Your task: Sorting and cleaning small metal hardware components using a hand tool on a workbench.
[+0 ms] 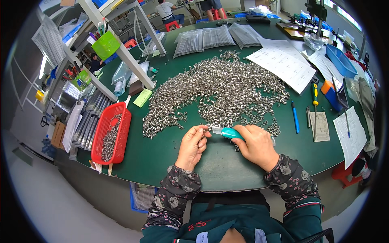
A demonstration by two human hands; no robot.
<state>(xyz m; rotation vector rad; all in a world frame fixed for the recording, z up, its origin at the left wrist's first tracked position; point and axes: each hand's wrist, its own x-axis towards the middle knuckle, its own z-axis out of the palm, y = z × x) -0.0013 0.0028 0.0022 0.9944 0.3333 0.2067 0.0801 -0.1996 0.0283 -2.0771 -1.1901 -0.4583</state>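
Close to the front of the green table, my left hand (191,146) pinches a small metal ring (209,128) between thumb and fingertips. My right hand (257,146) is wrapped round a teal utility knife (231,133). Its pale blade end points left and meets the ring or lies right beside it; the exact contact is too small to tell. Just beyond both hands spreads a wide heap of short silvery metal rings (227,87). A few loose rings lie under and beside my right hand.
A red plastic basket (127,121) with more metal parts stands at the left edge. Papers (283,67), a blue pen (295,117) and a yellow-handled screwdriver (315,95) lie right. Bagged rods (204,39) line the back. A shelf leg (135,67) rises at the left.
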